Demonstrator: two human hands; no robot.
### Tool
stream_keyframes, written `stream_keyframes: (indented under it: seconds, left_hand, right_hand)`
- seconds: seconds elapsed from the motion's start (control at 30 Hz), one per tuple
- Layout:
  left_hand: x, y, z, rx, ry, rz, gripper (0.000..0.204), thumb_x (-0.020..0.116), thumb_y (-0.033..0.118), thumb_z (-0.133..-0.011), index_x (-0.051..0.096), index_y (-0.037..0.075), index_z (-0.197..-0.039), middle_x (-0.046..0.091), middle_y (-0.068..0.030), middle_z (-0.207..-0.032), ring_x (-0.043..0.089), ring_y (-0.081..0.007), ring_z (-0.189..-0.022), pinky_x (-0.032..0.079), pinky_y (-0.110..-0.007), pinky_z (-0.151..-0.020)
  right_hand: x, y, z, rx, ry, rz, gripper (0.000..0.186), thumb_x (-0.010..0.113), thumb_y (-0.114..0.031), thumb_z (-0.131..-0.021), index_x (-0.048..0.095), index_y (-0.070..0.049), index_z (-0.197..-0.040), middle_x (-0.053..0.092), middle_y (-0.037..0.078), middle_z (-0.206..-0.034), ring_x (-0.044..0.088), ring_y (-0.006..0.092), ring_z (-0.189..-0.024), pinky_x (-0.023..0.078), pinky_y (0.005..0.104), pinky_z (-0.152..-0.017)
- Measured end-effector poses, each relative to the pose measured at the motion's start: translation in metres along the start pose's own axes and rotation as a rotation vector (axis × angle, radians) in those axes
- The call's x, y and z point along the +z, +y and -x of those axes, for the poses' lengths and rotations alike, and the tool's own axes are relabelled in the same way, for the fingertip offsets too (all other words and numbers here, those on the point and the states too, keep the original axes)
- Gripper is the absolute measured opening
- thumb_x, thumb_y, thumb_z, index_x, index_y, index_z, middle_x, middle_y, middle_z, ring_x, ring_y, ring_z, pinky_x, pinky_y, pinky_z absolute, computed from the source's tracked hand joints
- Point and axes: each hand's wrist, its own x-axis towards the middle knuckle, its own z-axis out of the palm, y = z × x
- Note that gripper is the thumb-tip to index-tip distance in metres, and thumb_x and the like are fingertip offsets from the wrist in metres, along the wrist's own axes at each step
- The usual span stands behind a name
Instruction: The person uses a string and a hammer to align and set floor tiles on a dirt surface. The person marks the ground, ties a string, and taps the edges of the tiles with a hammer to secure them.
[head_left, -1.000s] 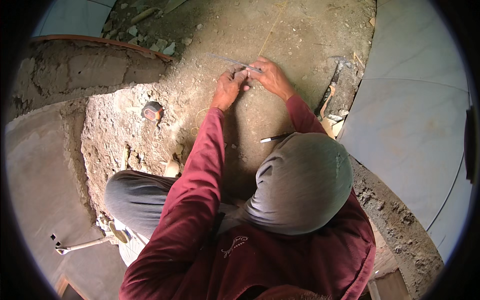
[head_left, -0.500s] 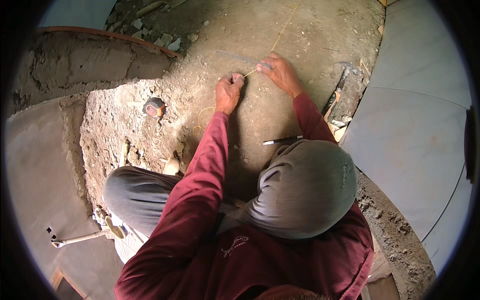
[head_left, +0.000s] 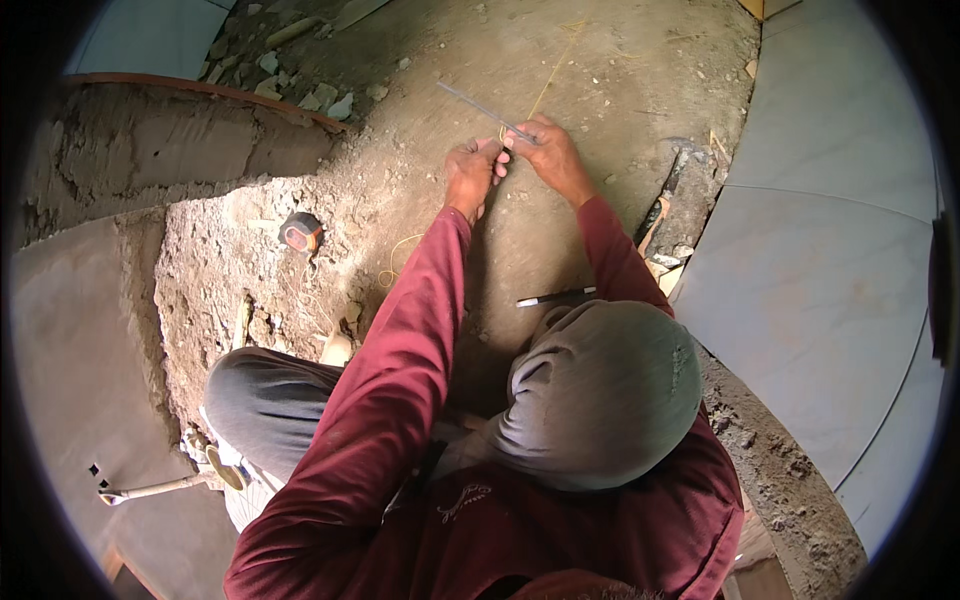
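Observation:
Over the dirt floor my two hands are close together, fingers nearly touching. My right hand (head_left: 552, 160) is closed round one end of a thin grey metal rod (head_left: 468, 100), which points out to the far left. Yellow string (head_left: 556, 72) runs from the far floor down to the rod and my fingertips, with a small loop showing there. My left hand (head_left: 470, 180) is closed in a pinch on the string, its fingertips partly hidden. A slack curl of the string lies on the floor beside my left forearm.
A tape measure (head_left: 300, 233) lies on the dirt to the left. A black-and-white marker-like stick (head_left: 556, 297) lies before my knee. Large grey tiles (head_left: 810, 270) line the right side; a rough mortar ledge (head_left: 170, 150) stands at left. Rubble (head_left: 325, 97) lies far left.
My hands have come together at the rod. My left hand has shifted right, and the stretch of string between the hands has shortened into a small loop.

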Motion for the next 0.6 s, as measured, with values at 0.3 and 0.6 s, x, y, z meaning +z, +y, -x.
stream_keyframes:
  seconds: [0.3,0.6]
  left_hand:
    - [-0.009,-0.006,-0.007,-0.041,-0.075,0.094,0.010,0.060,0.007,-0.099,0.064,-0.002,-0.102,0.066,-0.0043,-0.083,0.055,-0.0083,-0.060,0.043,-0.021,-0.052]
    - [-0.011,-0.009,0.004,0.010,-0.083,0.143,0.013,0.063,0.010,-0.098,0.064,-0.002,-0.101,0.066,-0.0044,-0.084,0.055,-0.0088,-0.065,0.043,-0.021,-0.056]
  right_hand:
    - [0.006,0.005,0.008,0.029,-0.021,-0.078,0.028,0.071,-0.025,-0.093,0.072,0.002,-0.100,0.059,0.008,-0.092,0.060,0.0203,-0.089,0.046,0.0325,-0.081]
    - [0.009,0.000,0.012,-0.008,0.005,-0.028,0.034,0.069,-0.029,-0.092,0.071,0.003,-0.100,0.062,0.015,-0.093,0.063,0.0311,-0.087,0.049,0.0399,-0.079]
